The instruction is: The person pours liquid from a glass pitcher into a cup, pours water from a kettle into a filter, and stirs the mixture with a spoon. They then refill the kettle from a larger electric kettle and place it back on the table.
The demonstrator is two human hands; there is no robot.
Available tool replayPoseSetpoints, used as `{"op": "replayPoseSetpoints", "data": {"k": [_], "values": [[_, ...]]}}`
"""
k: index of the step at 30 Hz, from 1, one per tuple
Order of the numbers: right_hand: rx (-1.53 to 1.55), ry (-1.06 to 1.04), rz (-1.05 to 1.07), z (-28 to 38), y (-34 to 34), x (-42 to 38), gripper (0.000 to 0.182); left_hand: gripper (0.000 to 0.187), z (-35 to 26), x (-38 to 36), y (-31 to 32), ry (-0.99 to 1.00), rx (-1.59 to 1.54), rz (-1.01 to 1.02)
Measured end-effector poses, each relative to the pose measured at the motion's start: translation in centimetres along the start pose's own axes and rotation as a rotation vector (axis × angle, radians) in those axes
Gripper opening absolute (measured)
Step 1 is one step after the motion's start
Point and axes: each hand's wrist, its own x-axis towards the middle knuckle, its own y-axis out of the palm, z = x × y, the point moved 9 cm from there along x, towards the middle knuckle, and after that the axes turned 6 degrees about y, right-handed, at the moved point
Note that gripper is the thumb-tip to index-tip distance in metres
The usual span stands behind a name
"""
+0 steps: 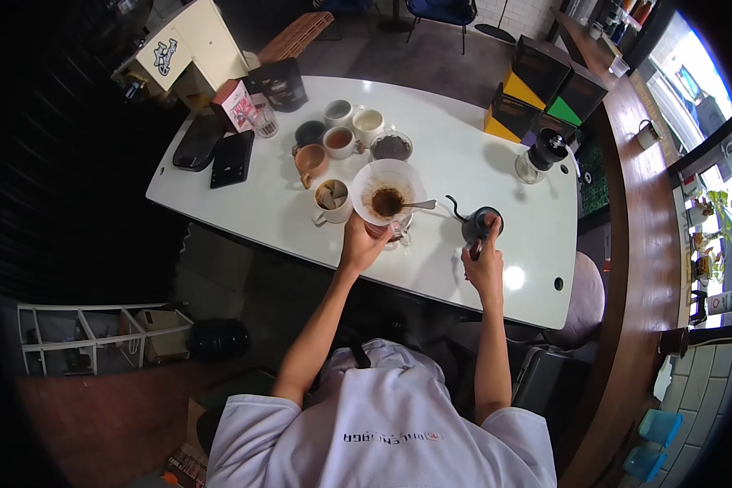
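Observation:
My left hand (366, 246) is closed around the near side of a coffee dripper, low down under the rim of its white paper filter (366, 189). Wet brown coffee grounds (387, 202) lie in the filter, and a metal spoon (420, 206) rests there with its handle pointing right. What stands under the dripper is mostly hidden. To the right, my right hand (485, 264) grips the handle of a dark gooseneck kettle (468, 218), fingers wrapped and one digit over the lid. Its spout points left, toward the dripper, apart from it.
Left of the dripper stand several cups, among them one with tea bags (332, 195) and one with reddish liquid (339, 142). A glass bowl of dark contents (391, 146) sits behind. A coffee grinder (542, 154), stacked boxes (537, 81) and a black tablet-like slab (233, 159) are farther off.

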Motion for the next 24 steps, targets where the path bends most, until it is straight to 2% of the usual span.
{"op": "replayPoseSetpoints", "data": {"k": [3, 4, 5, 7, 9, 10, 11, 13, 14, 17, 20, 24], "values": [[-0.037, 0.021, -0.024, 0.5, -0.3, -0.2, 0.099, 0.055, -0.8, 0.0, -0.4, 0.075, 0.037, -0.028], [-0.13, 0.0, -0.12, 1.0, -1.2, -0.7, 0.098, 0.053, -2.4, -0.1, -0.8, 0.161, 0.107, -0.06], [-0.223, -0.023, -0.217, 1.8, -2.0, -1.2, 0.098, 0.053, -2.7, -0.3, -1.3, 0.164, 0.106, -0.069], [-0.278, 0.025, -0.257, 3.4, -3.1, -2.4, 0.09, 0.065, -3.4, -0.7, -2.0, 0.207, 0.285, -0.076], [-0.338, -0.139, -0.488, 5.3, -4.4, -3.8, 0.079, 0.072, -2.4, -1.1, -3.1, 0.181, 0.286, -0.073], [-0.296, -0.059, -0.41, 6.6, -4.7, -4.4, 0.058, 0.073, -2.1, -1.5, -3.8, 0.186, 0.269, -0.085], [-0.296, -0.07, -0.41, 7.6, -4.5, -4.9, 0.058, 0.074, -1.8, -2.0, -4.6, 0.19, 0.253, -0.097], [-0.128, -0.265, -0.197, 11.4, -2.3, -6.3, 0.041, 0.073, -2.4, -2.7, -6.9, 0.171, 0.256, -0.088], [-0.126, -0.194, -0.032, 12.8, -0.6, -6.9, 0.036, 0.072, -1.9, -3.2, -7.9, 0.123, 0.221, -0.057], [0.001, -0.265, 0.282, 17.9, 4.9, -9.1, 0.037, 0.066, -2.3, -4.1, -12.0, 0.038, 0.057, -0.07], [0.133, -0.364, 0.389, 22.0, 10.7, -11.2, 0.043, 0.056, -1.7, -5.5, -16.8, -0.03, 0.048, -0.081], [0.144, -0.364, 0.61, 27.0, 18.9, -13.9, 0.045, 0.052, -0.2, -8.6, -23.6, -0.091, -0.051, -0.184]]}}
